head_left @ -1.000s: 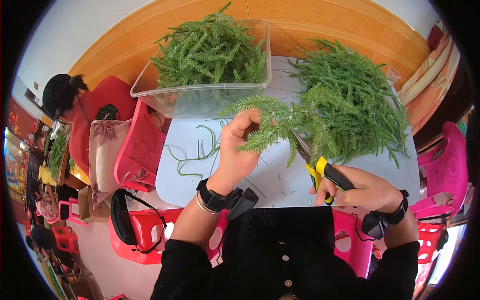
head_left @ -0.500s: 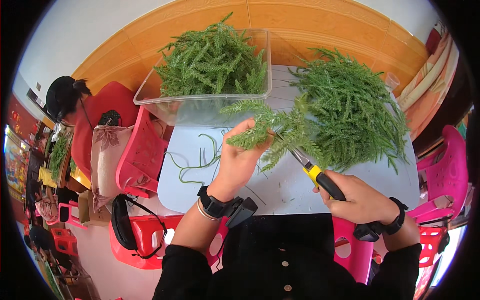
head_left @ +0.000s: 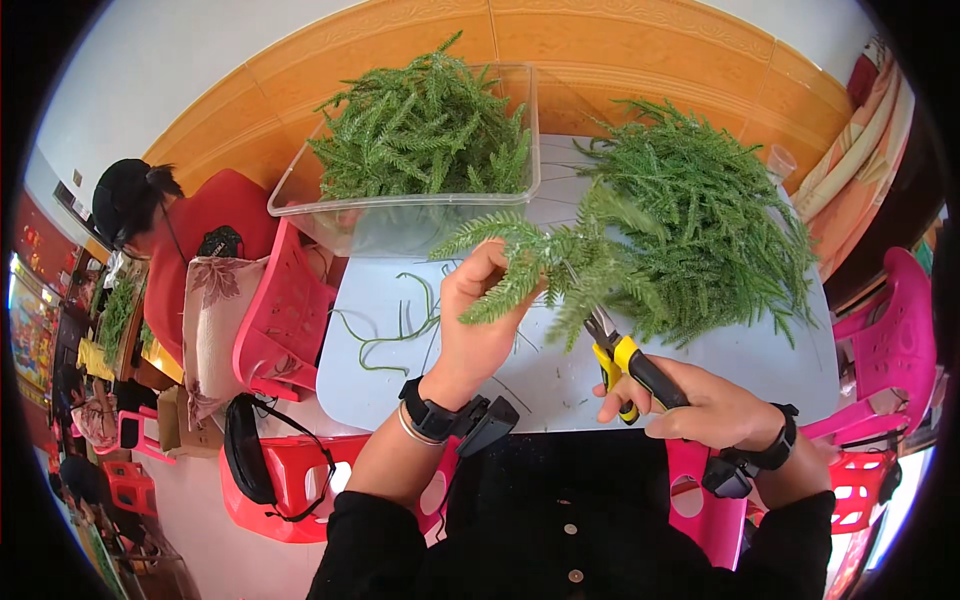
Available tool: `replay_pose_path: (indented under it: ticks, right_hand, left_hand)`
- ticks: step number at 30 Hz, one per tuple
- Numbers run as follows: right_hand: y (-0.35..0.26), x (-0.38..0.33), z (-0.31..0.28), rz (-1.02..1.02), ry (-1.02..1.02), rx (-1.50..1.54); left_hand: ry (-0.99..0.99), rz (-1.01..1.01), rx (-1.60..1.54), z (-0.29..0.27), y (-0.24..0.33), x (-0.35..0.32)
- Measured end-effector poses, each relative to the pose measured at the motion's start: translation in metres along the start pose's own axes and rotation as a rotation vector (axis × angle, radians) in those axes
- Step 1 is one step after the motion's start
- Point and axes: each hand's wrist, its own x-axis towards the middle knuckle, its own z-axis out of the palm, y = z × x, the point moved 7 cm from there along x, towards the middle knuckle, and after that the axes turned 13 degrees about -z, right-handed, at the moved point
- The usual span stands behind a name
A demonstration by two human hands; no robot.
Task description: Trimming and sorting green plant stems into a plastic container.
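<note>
A green artificial pine sprig (head_left: 575,250) with several needle-covered branches is pinched in my left hand (head_left: 478,310), above the middle of the table. My right hand (head_left: 700,400) grips a pair of pliers (head_left: 640,365) with yellow and black handles, which stand spread apart. The metal jaws point into the middle of the sprig, where the needles hide their tips. A big heap of loose green sprigs (head_left: 700,230) lies to the right, just beyond the pliers.
A clear plastic bin (head_left: 440,205) piled with green sprigs (head_left: 420,130) stands at the back left of the pale table (head_left: 380,385). Bare green stems (head_left: 390,350) and thin wires lie left of my hand. Red and pink plastic chairs (head_left: 285,310) surround the table; a person (head_left: 140,205) sits at the left.
The handles of the pliers have spread apart, and my right fingers have loosened. My right hand has shifted slightly nearer to me. My left hand still holds the sprig, turned a little.
</note>
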Motion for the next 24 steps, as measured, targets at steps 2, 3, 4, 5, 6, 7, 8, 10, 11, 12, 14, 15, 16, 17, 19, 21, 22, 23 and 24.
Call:
replay_pose_path:
  ticks: [2,3,4,5,6,7,8,10,11,12,14,15,16,17,19,21,22,23,24]
  right_hand:
    - [0.0019,-0.0002,0.0,-0.001,0.014,-0.031]
    - [0.0024,-0.0002,-0.0005,-0.002,0.027,-0.062]
    - [0.0025,0.0001,-0.0011,-0.004,0.039,-0.094]
    - [0.0022,0.0007,0.0003,-0.004,0.039,-0.094]
    - [0.0028,0.0009,0.0009,0.02,0.064,-0.068]
    - [0.0034,0.001,0.0013,0.043,0.09,-0.042]
    - [0.0044,0.0008,0.0009,0.067,0.115,-0.016]
    - [0.0056,0.0013,0.0004,0.054,0.104,-0.018]
    - [0.0064,0.0016,0.0,0.04,0.094,-0.021]
    - [0.007,0.0019,-0.0004,0.027,0.084,-0.023]
    - [0.0083,0.002,-0.0017,0.002,0.066,-0.039]
    - [0.0077,0.0022,-0.0016,-0.023,0.048,-0.054]
    - [0.0063,0.0026,-0.0009,-0.048,0.03,-0.07]
    - [0.0057,0.0026,-0.0006,-0.049,0.029,-0.071]
    - [0.0041,0.0023,-0.0007,-0.046,0.045,-0.082]
    - [0.0018,0.0035,-0.0004,-0.045,0.051,-0.087]
    - [0.0013,0.0047,-0.0007,-0.024,0.065,-0.086]
    - [0.0011,0.0059,-0.0011,-0.002,0.079,-0.085]
    - [0.0019,0.0057,-0.0017,0.02,0.096,-0.083]
  left_hand:
    - [0.002,-0.105,-0.234,-0.0022,-0.0079,-0.0025]
    - [0.004,-0.157,-0.351,-0.0026,-0.0119,-0.0033]
    - [0.005,-0.157,-0.351,-0.0024,-0.0118,-0.0032]
    - [0.011,-0.147,-0.364,-0.0029,-0.0109,-0.0028]
    - [0.017,-0.137,-0.377,-0.0034,-0.0098,-0.0024]
    - [0.023,-0.127,-0.39,-0.0038,-0.0086,-0.0023]
    - [0.024,-0.126,-0.39,-0.0032,-0.0077,-0.0022]
    - [0.045,-0.159,-0.416,-0.0026,-0.0088,-0.0021]
    - [0.056,-0.176,-0.429,-0.0028,-0.0099,-0.0021]
    - [0.056,-0.176,-0.428,-0.0034,-0.0112,-0.0023]
    - [0.055,-0.136,-0.379,-0.0054,-0.0129,-0.0029]
    - [0.054,-0.115,-0.355,-0.006,-0.0123,-0.003]
    - [0.054,-0.113,-0.355,-0.0061,-0.0115,-0.0032]
    - [0.047,-0.127,-0.365,-0.0056,-0.0111,-0.0038]
    - [0.036,-0.155,-0.384,-0.0048,-0.0109,-0.0044]
    - [0.043,-0.15,-0.398,-0.0052,-0.0103,-0.0042]
    - [0.049,-0.145,-0.413,-0.0055,-0.0101,-0.0041]
    - [0.054,-0.141,-0.427,-0.0059,-0.0101,-0.0041]
    - [0.053,-0.141,-0.428,-0.0052,-0.0102,-0.004]
